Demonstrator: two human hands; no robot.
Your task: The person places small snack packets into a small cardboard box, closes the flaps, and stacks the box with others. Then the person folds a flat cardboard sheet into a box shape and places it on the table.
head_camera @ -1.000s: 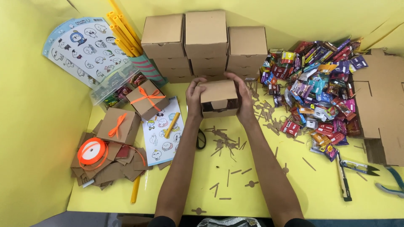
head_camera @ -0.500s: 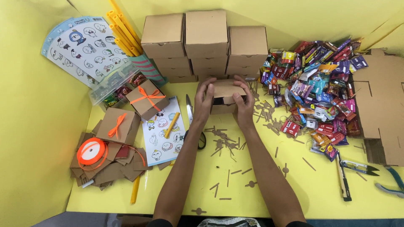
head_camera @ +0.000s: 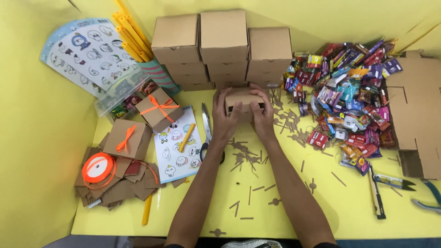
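Note:
A small brown cardboard box (head_camera: pixel 243 97) sits on the yellow table (head_camera: pixel 275 220) just in front of the stacked boxes. My left hand (head_camera: pixel 225 118) grips its left side and my right hand (head_camera: pixel 262 115) grips its right side, fingers over the top. Behind it stand three stacks of closed brown cardboard boxes (head_camera: pixel 223 46). A large heap of wrapped candies (head_camera: pixel 344 101) lies to the right of my hands.
Scissors (head_camera: pixel 206 131) and a sticker sheet (head_camera: pixel 178 146) lie left of my hands. Boxes tied with orange ribbon (head_camera: pixel 158 108), an orange ribbon spool (head_camera: pixel 97 168) and flat cardboard pieces are at the left. Flat cardboard (head_camera: pixel 415 110), a knife (head_camera: pixel 375 197) and snips (head_camera: pixel 395 182) are at the right. Cardboard scraps litter the middle.
Both hands carried the small box away from me and set it down close to the stacks. The fingers now lie over its top.

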